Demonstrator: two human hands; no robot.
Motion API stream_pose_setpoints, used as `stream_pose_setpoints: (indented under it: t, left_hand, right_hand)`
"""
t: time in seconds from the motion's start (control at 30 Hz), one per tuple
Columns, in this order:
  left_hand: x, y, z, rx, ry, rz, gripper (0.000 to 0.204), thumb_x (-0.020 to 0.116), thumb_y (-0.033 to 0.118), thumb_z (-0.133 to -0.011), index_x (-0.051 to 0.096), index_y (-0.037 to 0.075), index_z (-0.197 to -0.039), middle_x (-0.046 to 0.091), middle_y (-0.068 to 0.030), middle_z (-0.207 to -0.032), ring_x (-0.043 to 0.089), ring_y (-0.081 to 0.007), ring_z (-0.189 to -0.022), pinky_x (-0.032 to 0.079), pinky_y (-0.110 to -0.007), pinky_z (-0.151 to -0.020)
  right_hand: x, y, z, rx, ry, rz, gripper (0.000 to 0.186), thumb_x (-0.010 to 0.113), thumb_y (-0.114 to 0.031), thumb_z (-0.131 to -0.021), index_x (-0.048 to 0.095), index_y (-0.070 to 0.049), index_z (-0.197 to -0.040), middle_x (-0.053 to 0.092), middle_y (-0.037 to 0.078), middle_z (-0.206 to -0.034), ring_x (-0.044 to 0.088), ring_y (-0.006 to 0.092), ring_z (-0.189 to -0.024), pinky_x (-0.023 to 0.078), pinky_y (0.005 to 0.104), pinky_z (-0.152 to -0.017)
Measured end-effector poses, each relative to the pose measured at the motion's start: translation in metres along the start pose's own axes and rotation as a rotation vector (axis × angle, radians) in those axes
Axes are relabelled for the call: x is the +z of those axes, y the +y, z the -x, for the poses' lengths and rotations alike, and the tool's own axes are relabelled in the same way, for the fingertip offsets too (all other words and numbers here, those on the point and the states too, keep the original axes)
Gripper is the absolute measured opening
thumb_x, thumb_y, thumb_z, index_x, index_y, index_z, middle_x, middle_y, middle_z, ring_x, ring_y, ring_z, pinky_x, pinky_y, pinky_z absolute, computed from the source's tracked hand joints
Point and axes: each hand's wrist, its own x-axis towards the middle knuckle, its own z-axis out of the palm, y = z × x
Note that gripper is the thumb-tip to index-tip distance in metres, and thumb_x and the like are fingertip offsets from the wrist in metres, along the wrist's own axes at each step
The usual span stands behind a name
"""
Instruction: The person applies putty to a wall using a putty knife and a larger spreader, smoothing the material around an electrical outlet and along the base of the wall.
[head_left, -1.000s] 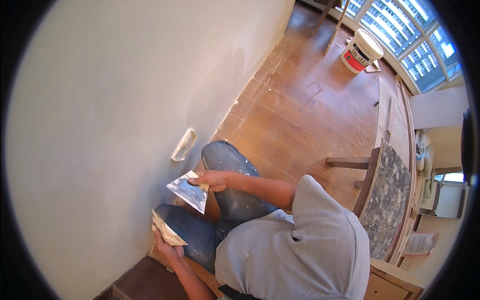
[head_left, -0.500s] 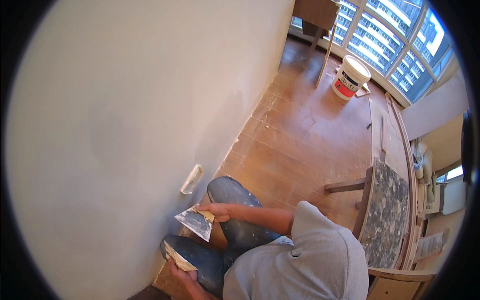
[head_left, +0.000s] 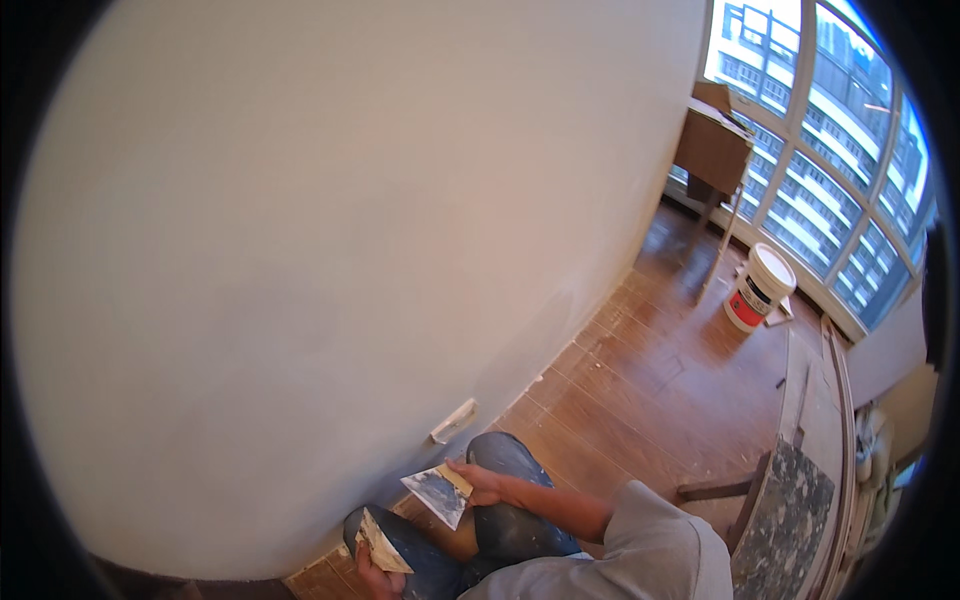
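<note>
Right hand (head_left: 483,485) out in front over the jeans-clad knees, forearm nearly level, fingers closed on the handle of a wide flat metal putty knife (head_left: 437,494), blade smeared grey-white, tilted towards the white plastered wall (head_left: 330,260). Left hand (head_left: 372,578) low by the wall base, fingers gripping a smaller plaster-caked scraper (head_left: 381,541).

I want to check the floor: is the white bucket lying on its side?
No, the white bucket stands upright on the wooden floor near the window.
</note>
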Motion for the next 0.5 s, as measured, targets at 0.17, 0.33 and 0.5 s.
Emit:
stream_pose_setpoints:
  t: [0.17, 0.33, 0.5]
  left_hand:
    - [0.0, -0.005, -0.002, -0.018, -0.003, 0.064, 0.038, 0.042, 0.024, -0.099, 0.051, 0.003, -0.128, 0.061, -0.0141, -0.12, 0.061, -0.0284, -0.109, 0.048, -0.041, -0.097]
    - [0.003, 0.002, -0.004, -0.035, -0.009, 0.115, 0.035, 0.045, 0.021, -0.098, 0.052, 0.0, -0.126, 0.063, -0.0153, -0.118, 0.062, -0.0279, -0.106, 0.05, -0.04, -0.093]
    - [0.001, 0.007, -0.007, -0.039, -0.007, 0.154, 0.031, 0.047, 0.017, -0.098, 0.053, 0.0, -0.124, 0.064, -0.016, -0.115, 0.064, -0.0269, -0.103, 0.052, -0.039, -0.09]
  right_hand:
    - [0.0, -0.005, 0.005, 0.025, 0.012, -0.011, 0.053, 0.042, -0.055, -0.097, 0.057, -0.012, -0.124, 0.067, 0.004, -0.113, 0.065, 0.0176, -0.101, 0.051, 0.0397, -0.091]
    - [0.002, -0.008, -0.005, 0.0, 0.005, 0.005, 0.054, 0.045, -0.051, -0.097, 0.051, -0.011, -0.132, 0.063, 0.007, -0.122, 0.063, 0.0225, -0.109, 0.048, 0.0438, -0.097]
    - [0.006, -0.008, -0.003, -0.026, -0.009, -0.056, 0.055, 0.044, -0.05, -0.097, 0.049, -0.01, -0.135, 0.06, 0.009, -0.127, 0.059, 0.027, -0.115, 0.046, 0.0445, -0.1]
